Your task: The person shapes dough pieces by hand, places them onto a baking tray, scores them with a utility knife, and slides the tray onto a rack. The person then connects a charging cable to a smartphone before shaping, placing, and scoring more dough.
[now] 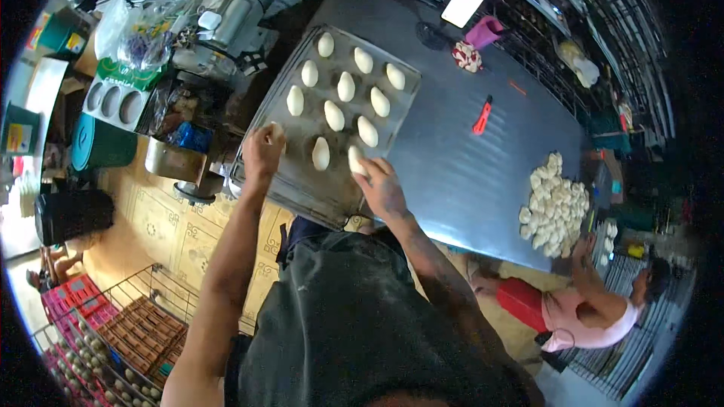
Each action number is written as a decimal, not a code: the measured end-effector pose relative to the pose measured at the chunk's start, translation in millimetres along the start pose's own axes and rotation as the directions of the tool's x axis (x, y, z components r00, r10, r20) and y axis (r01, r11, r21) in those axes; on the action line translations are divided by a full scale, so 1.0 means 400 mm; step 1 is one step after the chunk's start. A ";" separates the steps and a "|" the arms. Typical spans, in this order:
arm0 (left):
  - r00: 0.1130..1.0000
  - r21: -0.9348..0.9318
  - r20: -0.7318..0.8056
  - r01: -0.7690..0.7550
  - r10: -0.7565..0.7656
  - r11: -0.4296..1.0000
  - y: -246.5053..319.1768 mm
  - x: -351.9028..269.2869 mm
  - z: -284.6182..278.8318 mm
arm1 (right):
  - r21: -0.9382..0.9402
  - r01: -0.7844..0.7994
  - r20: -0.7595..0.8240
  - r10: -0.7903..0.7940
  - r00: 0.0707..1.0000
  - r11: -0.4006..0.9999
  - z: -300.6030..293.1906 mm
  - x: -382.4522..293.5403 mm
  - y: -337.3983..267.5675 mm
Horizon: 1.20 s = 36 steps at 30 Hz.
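Rows of oval dough pieces (346, 86) lie spaced out on a dark metal baking tray (283, 172), which rests on a metal-topped table. At the tray's left edge my left hand (263, 150) has its fingers closed around a pale dough piece (277, 134), mostly hidden. Near the tray's lower right side, my right hand (380, 185) grips another oval dough piece (356, 160) between thumb and fingers. Between the two hands, one dough piece (320, 154) lies on the tray.
A red box cutter (482, 116), pink cup (484, 33) and white phone or tablet (464, 3) lie on the table (441, 181). Beside a dough heap (554, 206) at its far right is another person (594, 314). Machinery (226, 28) stands left; a wire rack (153, 282) is lower left.
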<state>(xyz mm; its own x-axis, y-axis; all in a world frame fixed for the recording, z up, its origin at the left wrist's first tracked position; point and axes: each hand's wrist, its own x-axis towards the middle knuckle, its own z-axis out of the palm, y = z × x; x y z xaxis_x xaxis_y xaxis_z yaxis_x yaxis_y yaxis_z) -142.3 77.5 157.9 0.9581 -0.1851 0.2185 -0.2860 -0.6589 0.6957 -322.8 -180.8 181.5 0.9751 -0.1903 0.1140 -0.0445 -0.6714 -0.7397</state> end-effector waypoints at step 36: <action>0.401 -0.504 0.052 0.801 -0.915 0.323 0.178 -0.571 0.079 | 0.236 -0.408 0.097 0.396 0.913 0.882 -0.310 0.458 0.565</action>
<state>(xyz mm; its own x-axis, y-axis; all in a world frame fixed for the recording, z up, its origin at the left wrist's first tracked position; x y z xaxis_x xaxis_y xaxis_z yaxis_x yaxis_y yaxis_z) -381.0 49.7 136.0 0.6466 0.4902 -0.5845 0.6679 0.0063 0.7442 -181.0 -456.2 117.4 0.8938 -0.3704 -0.2529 -0.3854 -0.3460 -0.8554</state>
